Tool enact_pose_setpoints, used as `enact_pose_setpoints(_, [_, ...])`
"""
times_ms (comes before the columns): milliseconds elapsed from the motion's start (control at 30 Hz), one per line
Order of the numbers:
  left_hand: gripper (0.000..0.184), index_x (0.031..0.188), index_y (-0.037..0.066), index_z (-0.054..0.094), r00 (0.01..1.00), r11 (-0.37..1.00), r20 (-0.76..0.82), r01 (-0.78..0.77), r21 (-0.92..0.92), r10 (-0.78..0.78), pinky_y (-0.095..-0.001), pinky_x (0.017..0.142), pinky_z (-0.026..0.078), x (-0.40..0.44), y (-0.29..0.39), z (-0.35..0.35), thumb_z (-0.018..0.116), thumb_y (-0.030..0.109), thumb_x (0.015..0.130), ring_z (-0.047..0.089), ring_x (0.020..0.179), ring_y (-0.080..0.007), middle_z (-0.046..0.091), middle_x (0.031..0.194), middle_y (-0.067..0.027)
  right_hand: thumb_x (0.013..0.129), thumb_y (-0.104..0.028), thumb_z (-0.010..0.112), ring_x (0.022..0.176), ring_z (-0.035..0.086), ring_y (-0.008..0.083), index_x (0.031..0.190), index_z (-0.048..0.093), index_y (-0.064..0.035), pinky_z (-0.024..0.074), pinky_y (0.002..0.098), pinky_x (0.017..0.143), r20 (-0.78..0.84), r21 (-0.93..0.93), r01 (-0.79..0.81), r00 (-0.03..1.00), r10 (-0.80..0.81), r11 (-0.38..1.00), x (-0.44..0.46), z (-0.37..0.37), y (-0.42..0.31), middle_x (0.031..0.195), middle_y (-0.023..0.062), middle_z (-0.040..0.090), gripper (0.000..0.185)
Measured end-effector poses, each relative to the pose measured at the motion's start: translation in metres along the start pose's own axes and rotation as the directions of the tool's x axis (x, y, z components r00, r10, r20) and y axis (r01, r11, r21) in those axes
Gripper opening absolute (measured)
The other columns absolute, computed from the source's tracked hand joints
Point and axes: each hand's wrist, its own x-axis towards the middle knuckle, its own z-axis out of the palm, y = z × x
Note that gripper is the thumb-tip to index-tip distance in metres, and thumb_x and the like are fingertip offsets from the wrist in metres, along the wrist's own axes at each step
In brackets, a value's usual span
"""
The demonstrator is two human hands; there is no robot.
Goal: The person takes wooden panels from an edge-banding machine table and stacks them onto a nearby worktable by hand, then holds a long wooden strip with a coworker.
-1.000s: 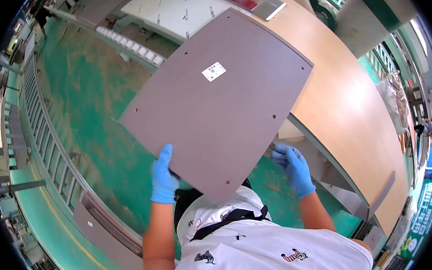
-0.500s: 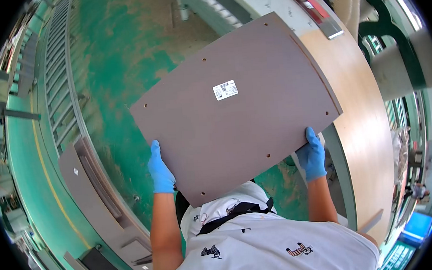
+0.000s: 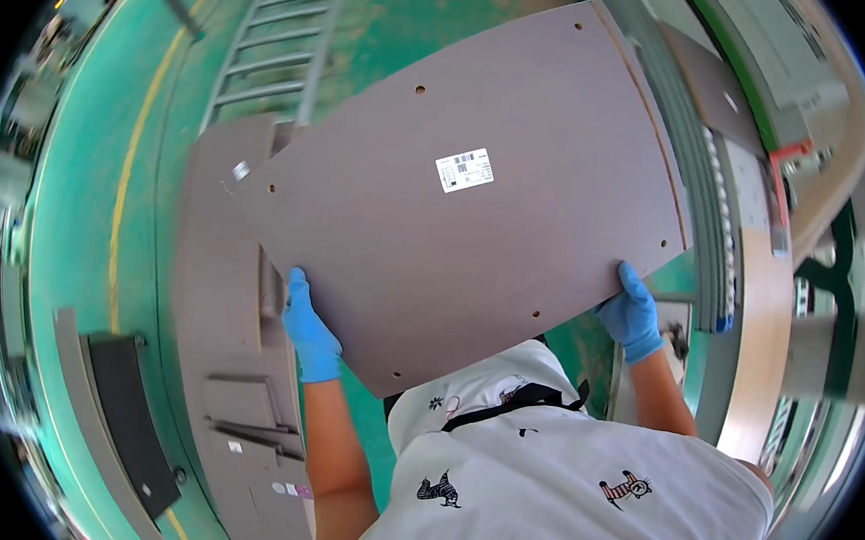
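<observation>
A large grey-brown board (image 3: 482,256) is held up in front of my body, tilted so its far right corner is highest in view. Drilled holes run near its edges, a groove follows the right edge, and a white printed label (image 3: 465,170) sits on its face. My left hand (image 3: 309,329), in a blue glove, grips the left edge with the thumb on top. On the near right edge, my blue-gloved right hand (image 3: 631,314) holds the board the same way. The fingers under the board are hidden.
To the left lie stacked grey-brown panels (image 3: 221,335) beside a roller conveyor (image 3: 272,55). A dark panel (image 3: 132,421) stands further left. On the right are a machine with a green rail (image 3: 728,49), another brown panel (image 3: 711,90), and a pale wooden tabletop (image 3: 759,347).
My view and body have turned left with the board still in both hands. The panel stack now sits closer to the board, and the pale tabletop has shifted toward the right edge.
</observation>
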Motion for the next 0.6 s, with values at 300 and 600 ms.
enact_pose_setpoints(300, [0.049,0.120,-0.002,0.060,0.926,0.987,-0.377,-0.044,-0.152,-0.016,-0.0333,0.090,0.049,0.020,0.044,-0.166,0.064,0.036,0.090,0.061,0.101,-0.0201,0.064,0.115,-0.0093,0.081,-0.030,0.072,0.122,0.051,0.0252,0.137,0.045,-0.0104,0.0435,0.0454,0.099,0.334,-0.461,-0.225,0.852,0.403,0.858,0.094,0.168,0.080,0.132,0.0064,0.054,0.065])
enact_pose_setpoints(600, [0.043,0.116,0.000,0.063,0.799,0.908,-0.541,0.017,-0.418,-0.264,-0.0375,0.088,0.051,0.071,0.038,-0.283,0.069,0.030,0.085,0.063,0.100,-0.0219,0.065,0.112,-0.0110,0.088,-0.020,0.062,0.111,0.059,0.0219,0.131,0.048,-0.0081,0.0484,0.0391,0.090,0.276,-0.612,-0.456,0.641,0.716,0.646,0.206,0.336,0.216,0.125,0.0062,0.059,0.047])
